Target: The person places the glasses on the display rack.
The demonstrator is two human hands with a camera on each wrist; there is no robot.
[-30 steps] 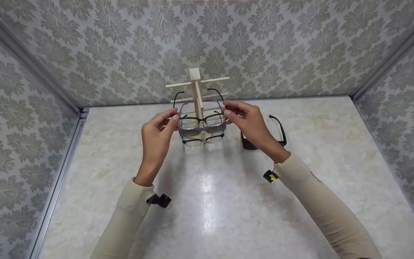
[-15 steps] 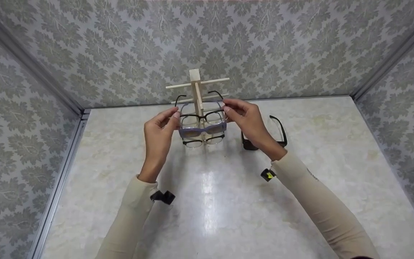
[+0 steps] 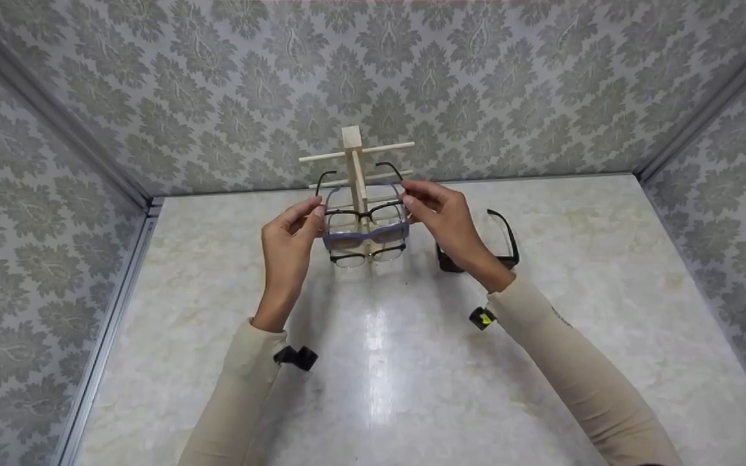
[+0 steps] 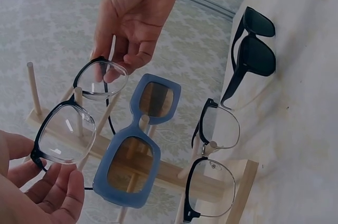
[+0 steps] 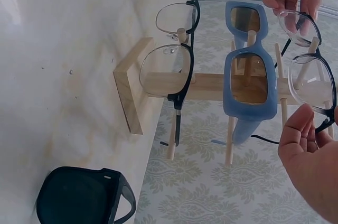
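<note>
Between both hands is a pair of black-browed clear eyeglasses (image 3: pixel 364 214), temples unfolded toward the back wall. My left hand (image 3: pixel 287 249) pinches its left side near the hinge with thumb and fingers. On the opposite side, my right hand (image 3: pixel 449 217) pinches the right hinge area. The bridge lies at a peg of the wooden display stand (image 3: pixel 351 137); contact is hard to tell. Just below hang blue-framed sunglasses (image 5: pixel 266 109) with brown lenses. Lower still, half-rim eyeglasses (image 4: pixel 191 186) hang on another peg.
Dark sunglasses (image 4: pixel 256 55) lie on the marbled table (image 3: pixel 373 388), right of the stand and partly behind my right hand in the head view. Thin crossbars (image 3: pixel 389 146) stick out sideways from the stand. Patterned walls (image 3: pixel 412 65) enclose the back and sides.
Both hands keep their hold on the black-browed eyeglasses. My left hand and forearm have shifted slightly to the right. The eyeglasses have moved up a little relative to the stand.
</note>
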